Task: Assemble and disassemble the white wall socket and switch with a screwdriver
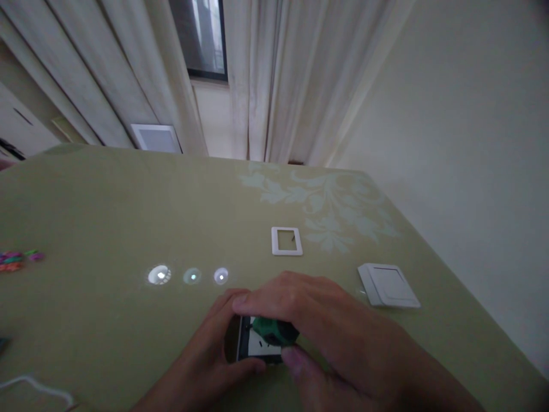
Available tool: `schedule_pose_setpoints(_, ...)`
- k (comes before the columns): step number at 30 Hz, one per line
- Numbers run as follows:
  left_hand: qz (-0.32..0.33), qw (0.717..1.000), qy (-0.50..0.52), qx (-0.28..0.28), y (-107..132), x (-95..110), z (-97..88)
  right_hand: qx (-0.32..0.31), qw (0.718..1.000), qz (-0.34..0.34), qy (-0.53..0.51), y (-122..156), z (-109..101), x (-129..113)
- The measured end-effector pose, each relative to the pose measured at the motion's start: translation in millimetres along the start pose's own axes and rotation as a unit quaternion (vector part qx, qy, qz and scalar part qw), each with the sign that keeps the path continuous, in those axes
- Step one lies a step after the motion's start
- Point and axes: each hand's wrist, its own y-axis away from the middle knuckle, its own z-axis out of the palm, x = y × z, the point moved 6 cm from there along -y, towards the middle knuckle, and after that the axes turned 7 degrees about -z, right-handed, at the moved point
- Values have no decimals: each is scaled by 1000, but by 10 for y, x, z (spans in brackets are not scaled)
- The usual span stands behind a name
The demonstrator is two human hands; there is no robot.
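On the table near its front edge lies a wall socket [254, 344], with a white face, dark slots and a dark surround. My left hand [214, 349] is closed around its left side, thumb at the near edge and fingers at the far edge. A screwdriver [274, 331] with a green and black handle is in my right hand [326, 332]. Its handle lies tilted over the socket, the front end pointing left towards the socket's left side. My right hand covers the socket's right part, and where the screwdriver's tip sits is hard to make out.
A white square frame [287, 252] lies beyond my hands, with a small dark piece, perhaps a screw, inside it. To the right is a white switch plate [392, 286]. Colourful small items [12, 262] and a white cable [38, 384] are at the left. A wall borders the table's right.
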Motion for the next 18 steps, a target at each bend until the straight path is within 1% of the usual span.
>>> schedule_pose_setpoints(2, 0, 999, 36, -8, -4, 55, -4, 3, 1000, 6, 7, 0, -1, 1)
schedule_pose_setpoints(5, 15, 999, 44, -10, -14, 164, -21, 5, 999, 20, 25, 5, -11, -9)
schedule_pose_setpoints(7, 19, 999, 38, -14, -16, 194, -38, 3, 999, 22, 38, 3, -20, -14)
schedule_pose_setpoints(10, 20, 1000, 10, -12, 3, 142, -84, 14, 997, 43, 64, -13, -62, 37)
schedule_pose_setpoints(13, 24, 999, -13, -22, 36, 55, -87, 41, 995, 61, 62, -41, -127, 124)
schedule_pose_setpoints(16, 23, 1000, 12, -16, 49, 29, -12, 50, 995, 70, 43, -71, -162, 188)
schedule_pose_setpoints(18, 25, 1000, -6, 0, 47, 53, 87, 43, 995, 77, 40, -83, -166, 206)
